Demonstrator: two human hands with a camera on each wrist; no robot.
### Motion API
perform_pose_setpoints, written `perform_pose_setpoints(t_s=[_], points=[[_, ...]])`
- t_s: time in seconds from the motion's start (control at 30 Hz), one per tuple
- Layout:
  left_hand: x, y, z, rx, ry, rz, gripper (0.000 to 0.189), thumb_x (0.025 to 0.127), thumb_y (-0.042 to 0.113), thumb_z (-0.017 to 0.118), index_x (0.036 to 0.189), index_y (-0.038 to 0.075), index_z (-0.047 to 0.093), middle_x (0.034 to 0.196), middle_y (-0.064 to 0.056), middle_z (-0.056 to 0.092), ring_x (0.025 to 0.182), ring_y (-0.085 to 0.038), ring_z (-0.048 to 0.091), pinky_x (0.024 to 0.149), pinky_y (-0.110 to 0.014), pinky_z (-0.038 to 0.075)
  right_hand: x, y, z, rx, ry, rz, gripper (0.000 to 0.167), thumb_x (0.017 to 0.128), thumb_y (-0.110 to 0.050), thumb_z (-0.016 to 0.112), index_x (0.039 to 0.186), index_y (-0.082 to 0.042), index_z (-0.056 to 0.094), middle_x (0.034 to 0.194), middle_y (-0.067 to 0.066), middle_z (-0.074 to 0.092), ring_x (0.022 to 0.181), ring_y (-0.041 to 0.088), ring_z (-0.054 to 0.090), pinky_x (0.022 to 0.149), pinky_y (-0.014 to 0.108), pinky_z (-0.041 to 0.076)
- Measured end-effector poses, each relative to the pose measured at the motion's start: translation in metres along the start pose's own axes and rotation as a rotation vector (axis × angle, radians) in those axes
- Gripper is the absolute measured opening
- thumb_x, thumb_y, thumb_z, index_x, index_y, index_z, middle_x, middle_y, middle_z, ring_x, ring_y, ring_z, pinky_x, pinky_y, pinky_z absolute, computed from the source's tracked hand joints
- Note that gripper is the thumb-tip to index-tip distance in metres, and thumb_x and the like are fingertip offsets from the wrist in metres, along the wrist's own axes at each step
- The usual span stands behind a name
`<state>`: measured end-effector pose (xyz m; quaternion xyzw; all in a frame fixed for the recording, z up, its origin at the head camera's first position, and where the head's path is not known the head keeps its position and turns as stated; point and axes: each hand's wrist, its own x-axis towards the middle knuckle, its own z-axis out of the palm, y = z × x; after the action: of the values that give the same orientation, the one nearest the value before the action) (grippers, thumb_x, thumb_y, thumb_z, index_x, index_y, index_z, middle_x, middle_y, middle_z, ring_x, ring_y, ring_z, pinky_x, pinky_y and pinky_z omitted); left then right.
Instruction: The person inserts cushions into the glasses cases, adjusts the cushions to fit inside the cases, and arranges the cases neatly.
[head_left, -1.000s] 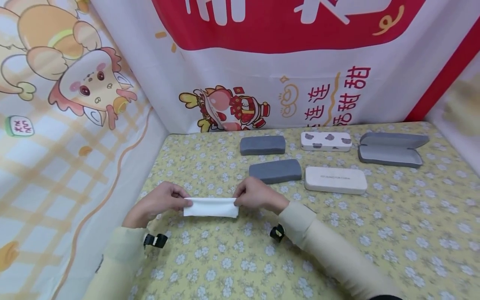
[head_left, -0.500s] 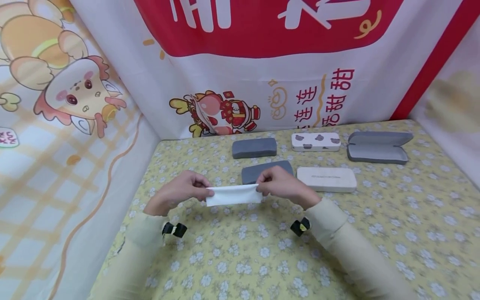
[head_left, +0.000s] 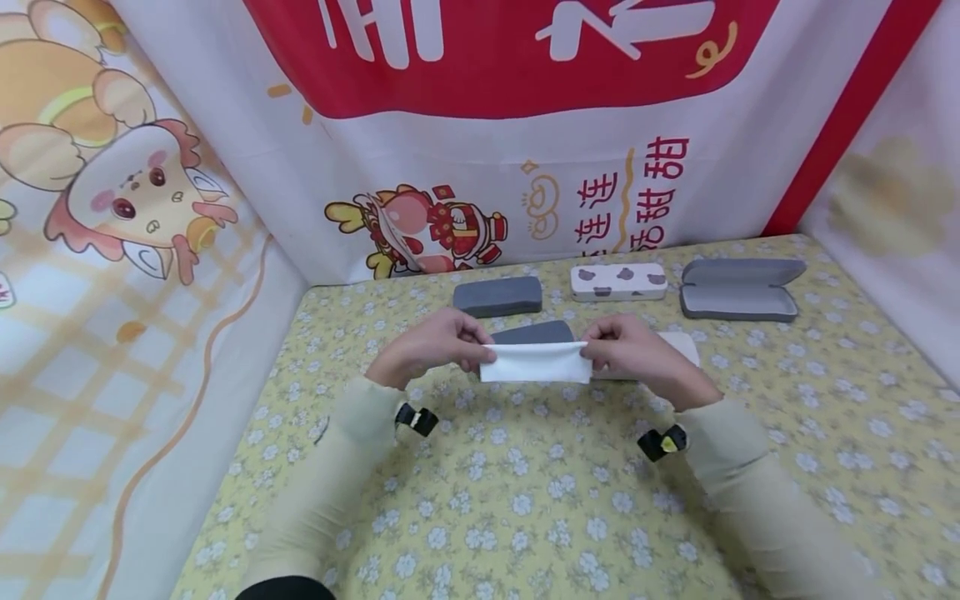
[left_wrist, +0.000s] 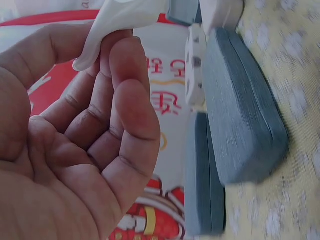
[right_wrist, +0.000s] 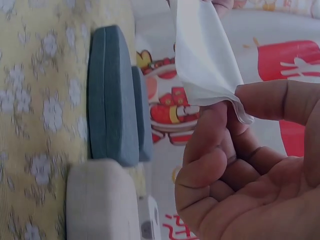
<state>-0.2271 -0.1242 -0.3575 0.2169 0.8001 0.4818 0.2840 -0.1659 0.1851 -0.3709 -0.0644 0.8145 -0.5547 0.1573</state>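
Observation:
A folded white cloth (head_left: 534, 364) is stretched level in the air between both hands. My left hand (head_left: 435, 343) pinches its left end between thumb and fingers, the other fingers curled in. At the opposite end my right hand (head_left: 641, 357) grips the cloth the same way; the right wrist view shows layered edges at its thumb. Behind the cloth lies a closed grey-blue glasses case (head_left: 538, 332), its lower part covered in the head view. A cream glasses case (right_wrist: 102, 200) is mostly hidden by the right hand in the head view.
Farther back stand another closed grey-blue case (head_left: 497, 297), a white case with grey patches (head_left: 618, 283) and a grey case with its lid raised (head_left: 741, 292). A flowered yellow tablecloth (head_left: 517, 500) covers the table. Printed fabric (head_left: 420, 150) hangs behind and at the sides.
Both hands have carried the cloth to the right and away from me, over the nearer grey-blue case. The head view has shifted slightly; the cases have stayed in place.

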Motion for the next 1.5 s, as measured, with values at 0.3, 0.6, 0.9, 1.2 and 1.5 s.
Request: perform_pose_setpoints(t_s=[0.3, 0.6, 0.9, 1.2, 1.5], points=[[0.032, 0.020, 0.020, 0.024, -0.054, 0.039, 0.011, 0.091, 0.014, 0.077, 0.093, 0.003, 0.077, 0.093, -0.012, 0.073, 0.077, -0.034, 0.069, 0.073, -0.049, 0.056, -0.017, 0.011, -0.035, -0.011, 0.093, 0.019, 0.021, 0.097, -0.015, 0.062, 0.102, 0.005, 0.064, 0.083, 0.011, 0.058, 0.077, 0.027, 0.052, 0.067, 0.038, 0.044], [0.075, 0.046, 0.044, 0.005, -0.078, 0.014, 0.011, 0.090, 0.011, 0.078, 0.095, 0.001, 0.075, 0.090, -0.014, 0.072, 0.085, -0.040, 0.068, 0.080, -0.048, 0.056, -0.030, 0.026, -0.071, -0.080, 0.168, 0.062, 0.028, 0.099, -0.016, 0.060, 0.113, 0.008, 0.064, 0.092, 0.011, 0.061, 0.081, 0.023, 0.054, 0.068, 0.033, 0.048], [0.116, 0.059, 0.077, -0.078, -0.072, -0.040, 0.007, 0.089, 0.008, 0.077, 0.089, 0.001, 0.074, 0.082, -0.014, 0.072, 0.075, -0.026, 0.069, 0.092, -0.058, 0.050, -0.041, 0.044, -0.109, -0.113, 0.243, 0.102, 0.037, 0.100, -0.022, 0.062, 0.119, 0.011, 0.061, 0.091, 0.004, 0.062, 0.080, 0.016, 0.057, 0.067, 0.030, 0.050], [0.150, 0.071, 0.102, -0.124, -0.087, -0.043, 0.007, 0.090, 0.004, 0.075, 0.094, -0.002, 0.074, 0.083, -0.015, 0.073, 0.069, -0.019, 0.068, 0.089, -0.053, 0.053, -0.046, 0.061, -0.140, -0.104, 0.278, 0.128, 0.037, 0.100, -0.019, 0.062, 0.120, 0.012, 0.060, 0.086, 0.000, 0.063, 0.076, 0.011, 0.057, 0.064, 0.028, 0.050], [0.179, 0.085, 0.129, -0.159, -0.096, -0.015, 0.004, 0.092, 0.003, 0.072, 0.093, 0.001, 0.076, 0.084, -0.014, 0.071, 0.076, -0.027, 0.066, 0.088, -0.051, 0.052, -0.055, 0.074, -0.175, -0.068, 0.294, 0.146, 0.033, 0.100, -0.019, 0.062, 0.117, 0.010, 0.062, 0.085, -0.003, 0.062, 0.073, 0.010, 0.053, 0.064, 0.028, 0.047]])
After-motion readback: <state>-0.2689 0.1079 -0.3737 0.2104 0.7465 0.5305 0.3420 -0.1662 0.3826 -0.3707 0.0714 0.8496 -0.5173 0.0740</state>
